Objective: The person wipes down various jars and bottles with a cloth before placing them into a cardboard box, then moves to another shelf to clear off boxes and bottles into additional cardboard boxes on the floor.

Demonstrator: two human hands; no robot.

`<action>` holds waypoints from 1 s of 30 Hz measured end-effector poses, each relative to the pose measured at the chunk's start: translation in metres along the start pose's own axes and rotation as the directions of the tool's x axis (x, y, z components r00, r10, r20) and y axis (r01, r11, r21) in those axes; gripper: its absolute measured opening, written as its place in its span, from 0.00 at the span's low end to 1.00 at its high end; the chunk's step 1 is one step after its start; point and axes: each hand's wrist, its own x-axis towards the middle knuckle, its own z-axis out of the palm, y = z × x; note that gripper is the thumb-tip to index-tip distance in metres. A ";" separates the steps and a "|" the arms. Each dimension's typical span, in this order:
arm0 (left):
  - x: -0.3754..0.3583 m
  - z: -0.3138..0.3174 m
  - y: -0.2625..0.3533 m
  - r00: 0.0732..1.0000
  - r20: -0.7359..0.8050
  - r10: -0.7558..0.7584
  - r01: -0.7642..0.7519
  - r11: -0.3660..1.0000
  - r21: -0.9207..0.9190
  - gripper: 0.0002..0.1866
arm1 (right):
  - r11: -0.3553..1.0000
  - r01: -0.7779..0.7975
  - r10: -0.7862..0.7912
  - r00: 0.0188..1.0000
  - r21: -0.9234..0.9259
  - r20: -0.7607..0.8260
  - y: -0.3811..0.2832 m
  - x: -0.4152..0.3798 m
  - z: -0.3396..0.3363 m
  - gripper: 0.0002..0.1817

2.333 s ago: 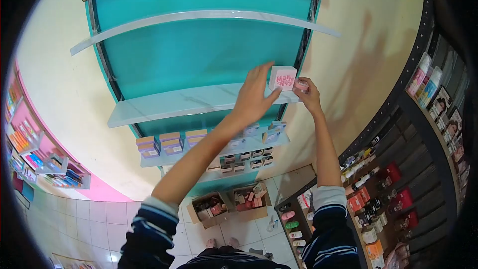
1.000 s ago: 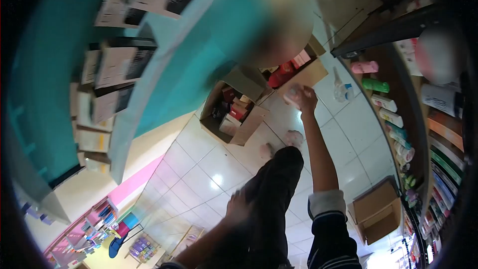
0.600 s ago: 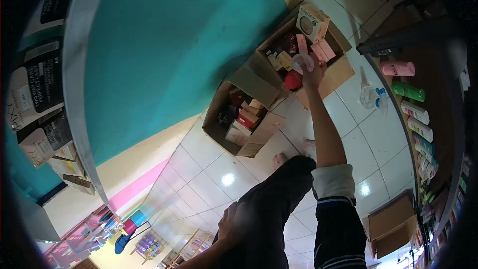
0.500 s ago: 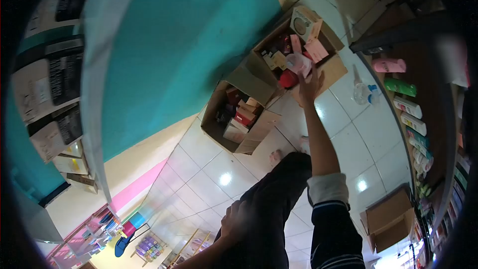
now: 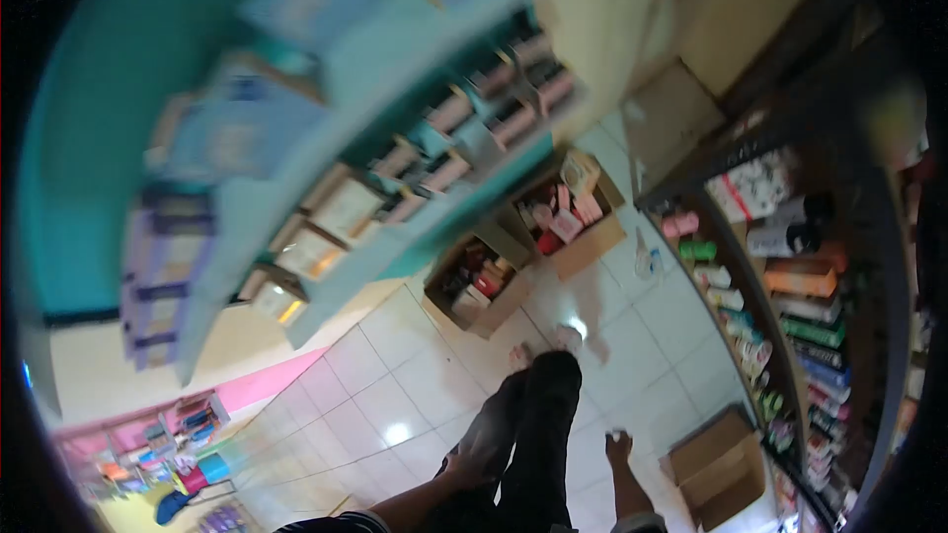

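Observation:
My left hand (image 5: 474,464) rests on the dark trousers over my thigh, its fingers laid out on the cloth. Low in the view, away from the boxes, my right hand (image 5: 619,446) hangs above the tiled floor. Its fingers are loosely bent, thumb and fingertips look apart, and no object shows in it. Beyond my feet stands an open cardboard box (image 5: 591,253) holding pink, red and cream packages, with a pale pink item (image 5: 566,227) on top. Beside it, another open cardboard box (image 5: 509,308) holds red and dark packages.
Wall shelves (image 5: 365,128) with boxed goods run across the upper left. A dark shelf unit (image 5: 731,271) with bottles and packages stands at the right. A clear bottle (image 5: 647,262) lies on the floor near it. An opened brown carton (image 5: 718,469) sits at lower right.
My right hand has left the pale pink item in the box and drawn back toward my body. The view has tilted up, showing more shelves. My left hand still rests on my thigh.

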 end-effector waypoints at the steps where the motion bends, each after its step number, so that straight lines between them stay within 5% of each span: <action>1: -0.013 -0.006 0.005 0.996 0.093 -0.005 0.005 1.000 0.000 0.42 | 1.000 0.013 -0.013 1.000 0.007 0.023 0.008 -0.009 -0.012 0.18; 2: -0.027 -0.008 0.010 0.982 0.190 -0.006 0.007 1.000 -0.006 0.42 | 0.998 0.051 -0.052 0.999 -0.023 -0.010 0.002 -0.020 -0.030 0.16; 9: -0.055 0.019 -0.001 0.998 0.062 -0.024 0.048 0.902 -0.429 0.44 | 0.966 0.181 -0.173 0.983 0.185 -0.061 -0.105 0.001 -0.108 0.14; 11: -0.047 0.015 -0.024 0.978 -0.142 0.149 -0.206 0.672 -0.711 0.44 | 0.901 0.374 -0.365 0.928 0.221 -0.079 -0.169 0.003 -0.130 0.15; 12: -0.076 -0.008 -0.013 0.914 -0.334 -0.229 -0.105 0.662 -0.742 0.44 | 0.847 0.486 -0.483 0.873 0.216 -0.070 -0.206 -0.001 -0.143 0.15; 14: -0.103 -0.046 -0.026 0.663 -0.611 -0.432 -0.254 0.638 -0.727 0.41 | 0.687 0.708 -0.708 0.703 0.164 -0.067 -0.281 -0.021 -0.166 0.15; 15: -0.114 -0.068 -0.038 0.462 -0.722 -0.516 -0.324 0.659 -0.678 0.39 | 0.576 0.810 -0.809 0.584 0.111 -0.067 -0.317 -0.035 -0.176 0.15; 18: -0.189 -0.154 -0.069 -0.089 -0.790 -0.607 -0.344 0.763 -0.547 0.37 | 0.269 0.957 -0.952 0.282 0.112 -0.118 -0.426 -0.104 -0.195 0.15; 19: -0.219 -0.181 -0.079 -0.205 -0.770 -0.604 -0.358 0.779 -0.515 0.36 | 0.139 0.982 -0.978 0.156 0.130 -0.137 -0.460 -0.127 -0.197 0.14; 20: -0.250 -0.207 -0.085 -0.307 -0.770 -0.559 -0.304 0.824 -0.478 0.36 | 0.127 0.958 -0.989 0.143 0.258 -0.044 -0.496 -0.160 -0.204 0.14; 22: -0.293 -0.249 -0.105 -0.443 -0.786 -0.431 -0.179 0.902 -0.393 0.35 | -0.115 0.985 -0.991 -0.105 0.126 -0.081 -0.557 -0.228 -0.219 0.16; 24: -0.322 -0.280 -0.121 -0.475 -0.825 -0.306 -0.056 0.946 -0.319 0.33 | -0.311 0.946 -0.949 -0.303 0.092 -0.093 -0.609 -0.275 -0.223 0.18; 26: -0.332 -0.298 -0.134 -0.434 -0.863 -0.258 0.041 0.951 -0.305 0.32 | -0.498 0.846 -0.852 -0.518 -0.188 -0.073 -0.655 -0.313 -0.225 0.26; 28: -0.332 -0.307 -0.143 -0.283 -0.934 -0.217 0.232 0.930 -0.286 0.35 | -0.549 0.785 -0.817 -0.577 -0.288 -0.014 -0.686 -0.338 -0.221 0.31; 30: -0.323 -0.308 -0.156 -0.257 -0.944 -0.209 0.212 0.940 -0.266 0.34 | -0.547 0.761 -0.828 -0.552 -0.348 0.097 -0.706 -0.345 -0.211 0.33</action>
